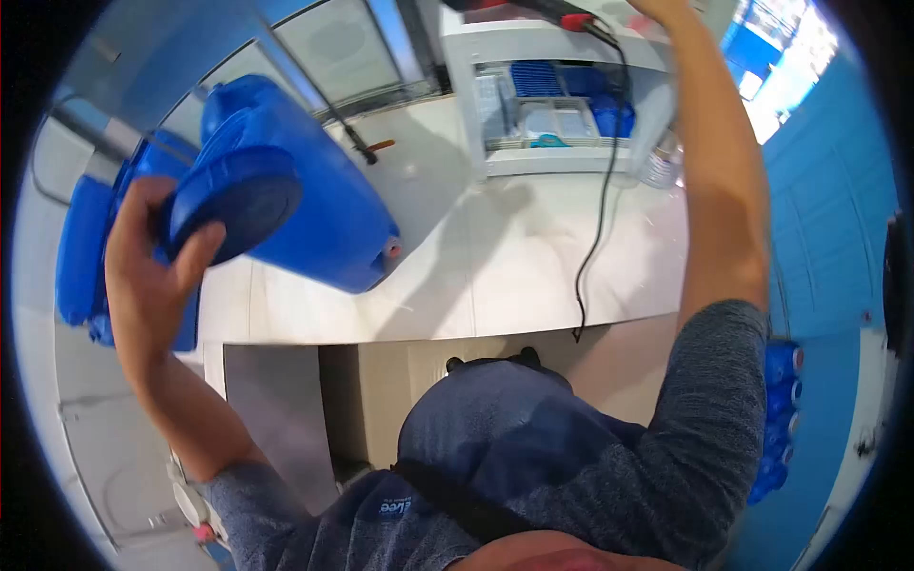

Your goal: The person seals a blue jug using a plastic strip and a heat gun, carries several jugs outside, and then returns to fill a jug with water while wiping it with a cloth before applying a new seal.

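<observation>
My left hand (157, 252) is closed round the rim of a round blue screw lid (252, 190), thumb on its near face. Behind the lid, a large blue plastic jerrycan (319, 205) stands on the white counter, a small opening low on its near side. My right arm reaches up to the top edge of the view, where only part of my right hand (657, 8) shows and its fingers are cut off. Near that hand, on top of a white shelf unit, lies a black and red tool (557, 13) with a black cord (609, 190) hanging down.
The white shelf unit (562, 164) holds blue and clear trays (557, 119). Beside it stands a clear bottle (659, 167). More blue containers (84, 247) are at the left. An orange-tipped item (381, 145) lies near the window. Blue bottles (781, 409) line the right wall.
</observation>
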Demonstrator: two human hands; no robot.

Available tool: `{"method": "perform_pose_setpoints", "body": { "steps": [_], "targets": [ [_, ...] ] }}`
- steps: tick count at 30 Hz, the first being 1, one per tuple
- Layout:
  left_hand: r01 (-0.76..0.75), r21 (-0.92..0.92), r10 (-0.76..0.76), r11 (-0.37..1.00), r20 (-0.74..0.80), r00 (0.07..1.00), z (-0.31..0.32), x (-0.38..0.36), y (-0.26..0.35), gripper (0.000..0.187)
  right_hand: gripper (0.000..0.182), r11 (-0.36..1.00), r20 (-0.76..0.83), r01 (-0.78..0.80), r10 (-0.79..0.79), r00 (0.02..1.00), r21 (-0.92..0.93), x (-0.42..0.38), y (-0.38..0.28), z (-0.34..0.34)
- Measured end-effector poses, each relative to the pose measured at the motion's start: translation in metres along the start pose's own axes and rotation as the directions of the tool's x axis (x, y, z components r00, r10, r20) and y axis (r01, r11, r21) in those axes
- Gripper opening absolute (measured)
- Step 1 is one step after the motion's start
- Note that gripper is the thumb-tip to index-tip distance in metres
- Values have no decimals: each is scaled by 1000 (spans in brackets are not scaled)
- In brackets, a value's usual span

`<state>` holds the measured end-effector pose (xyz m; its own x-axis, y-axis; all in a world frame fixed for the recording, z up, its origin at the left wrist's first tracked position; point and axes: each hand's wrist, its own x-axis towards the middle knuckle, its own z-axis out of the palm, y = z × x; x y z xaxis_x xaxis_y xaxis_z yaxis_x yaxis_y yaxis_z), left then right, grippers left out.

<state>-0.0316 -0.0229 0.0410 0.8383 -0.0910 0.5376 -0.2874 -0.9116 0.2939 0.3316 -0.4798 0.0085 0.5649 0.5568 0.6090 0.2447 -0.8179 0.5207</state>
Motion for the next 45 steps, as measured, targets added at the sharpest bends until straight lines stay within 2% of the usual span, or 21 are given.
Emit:
{"method": "perform_pose_setpoints", "body": {
  "steps": [2,4,6,7,9,11,12,15,16,17,19,21,22,24,25,27,32,39,42,43,45],
  "targets": [
    [96,39,-96,995,-9,995,-14,12,-21,45,32,859,72,-264,259,963,439,-38,-31,-34],
    [134,73,-133,988,-21,991,-17,30,-44,48,34,858,-413,-152,382,827,490,-46,-49,-22],
    [163,145,-163,976,-15,987,-14,47,-62,48,25,654,-257,-128,460,850,746,-61,-95,-89],
    [205,161,-203,965,-30,979,-7,57,-70,47,23,480,-263,27,433,862,877,-72,-113,-94],
    [233,162,-233,959,-17,972,5,68,-83,46,25,-19,-29,39,373,927,999,-113,-163,-113],
    [94,334,-92,938,-22,996,9,74,-103,45,24,-11,130,-131,215,968,991,-136,-200,-109],
    [87,174,-97,981,50,994,7,72,-100,54,23,-43,262,-259,156,952,965,-149,-219,-94],
    [-104,197,62,975,211,975,14,52,-60,69,22,74,412,-446,275,869,892,-152,-245,-22],
    [-70,299,-4,952,240,971,19,48,-61,86,23,116,458,-514,319,830,850,-144,-249,3],
    [-68,298,-6,952,242,970,19,49,-64,86,25,244,437,-531,351,828,811,-132,-251,31],
    [-112,315,13,942,302,953,17,61,-77,87,26,365,405,-535,376,833,762,-109,-253,66],
    [-128,278,28,952,337,941,14,74,-93,85,28,562,527,-564,248,813,606,-81,-260,81],
    [-143,226,48,964,377,925,11,77,-101,84,28,557,511,-549,240,825,623,-73,-264,87],
    [-32,122,-25,992,438,899,11,81,-103,81,33,808,503,-310,20,864,501,-65,-267,97],
    [75,5,-67,997,511,857,14,83,-101,79,33,806,489,-299,14,872,511,-60,-267,98],
    [55,48,-72,997,496,865,16,85,-100,79,39,883,637,-244,-78,767,401,-53,-267,101],
    [63,266,-186,962,467,865,28,79,-92,84,53,854,739,-335,-82,668,398,-49,-264,119],
    [144,448,-313,882,328,891,41,75,-83,86,44,869,779,-346,-68,623,353,-45,-256,120],
    [234,493,-393,838,247,886,52,74,-77,85,32,645,608,-586,227,761,491,-50,-244,141],
    [307,481,-445,821,203,872,54,73,-74,84,32,647,608,-585,228,760,489,-51,-242,146],
    [337,461,-478,821,230,848,51,78,-67,88,34,567,367,-506,349,862,650,-51,-239,156]
  ]
}}
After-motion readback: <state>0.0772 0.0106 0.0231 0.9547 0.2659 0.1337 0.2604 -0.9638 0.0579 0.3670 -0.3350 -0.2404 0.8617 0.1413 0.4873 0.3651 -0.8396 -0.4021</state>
